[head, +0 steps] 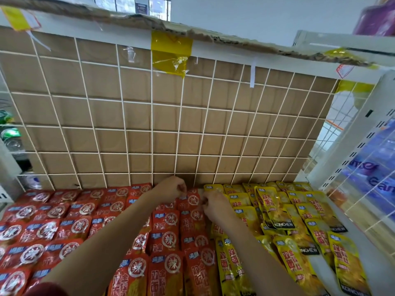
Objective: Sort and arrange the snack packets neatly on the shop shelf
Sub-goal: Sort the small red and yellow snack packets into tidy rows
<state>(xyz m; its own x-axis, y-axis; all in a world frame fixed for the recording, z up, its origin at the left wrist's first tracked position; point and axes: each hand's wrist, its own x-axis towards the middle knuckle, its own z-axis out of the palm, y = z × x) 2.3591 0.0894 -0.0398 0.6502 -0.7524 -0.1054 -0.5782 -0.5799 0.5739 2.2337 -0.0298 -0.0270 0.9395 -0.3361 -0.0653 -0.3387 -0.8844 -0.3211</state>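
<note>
Both arms reach to the back of the shelf (pixel 380 274), where the two hands meet at the seam between the two colours of stock. The left hand (pixel 171 189) has its fingers curled and pinches the upper left corner of a red packet (pixel 192 199) in the rearmost row. The right hand (pixel 214 205), also curled, grips the same packet at its right edge, just beside the first yellow column. That packet lies flat among the others, close to the back wall. Red packets (pixel 64 221) fill the left and middle of the shelf in overlapping rows, and yellow packets (pixel 299 221) fill the right part (several of these lie tilted and overlap unevenly). Behind the goods stands a white wire grid (pixel 149 124) with brown cardboard (pixel 106 114) behind it, and a strip of yellow tape (pixel 171 52) is stuck at its top edge. A dark red sleeve (pixel 42 289) shows at the lower left corner.
</note>
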